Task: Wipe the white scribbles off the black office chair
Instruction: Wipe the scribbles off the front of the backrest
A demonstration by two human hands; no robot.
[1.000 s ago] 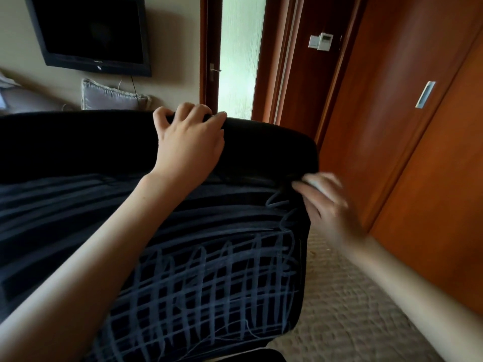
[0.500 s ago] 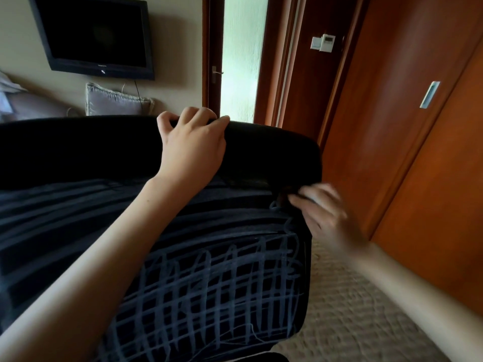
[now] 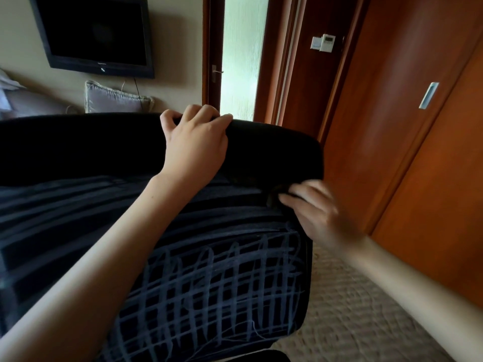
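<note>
Curled over the top edge of the chair (image 3: 274, 152), the left hand (image 3: 194, 150) clamps the backrest, fingers hooked behind and thumb on the near face. This is most likely to steady the chair so that it does not swivel or roll under the rubbing. To the right of that grip and a little lower, the right hand (image 3: 318, 215) lies at the backrest's side edge with its fingers roughly straight and pressed together flat on the fabric. It is blurred, so whether a cloth sits beneath it cannot be told. Below the grip the white scribbles (image 3: 222, 291) cover the backrest in a dense criss-cross, with smeared bands nearer the holding arm — the job looks far from finished. Beyond the grip hangs a television (image 3: 96, 35); its small logo is too tiny to read, as is the wall panel (image 3: 322, 43).
</note>
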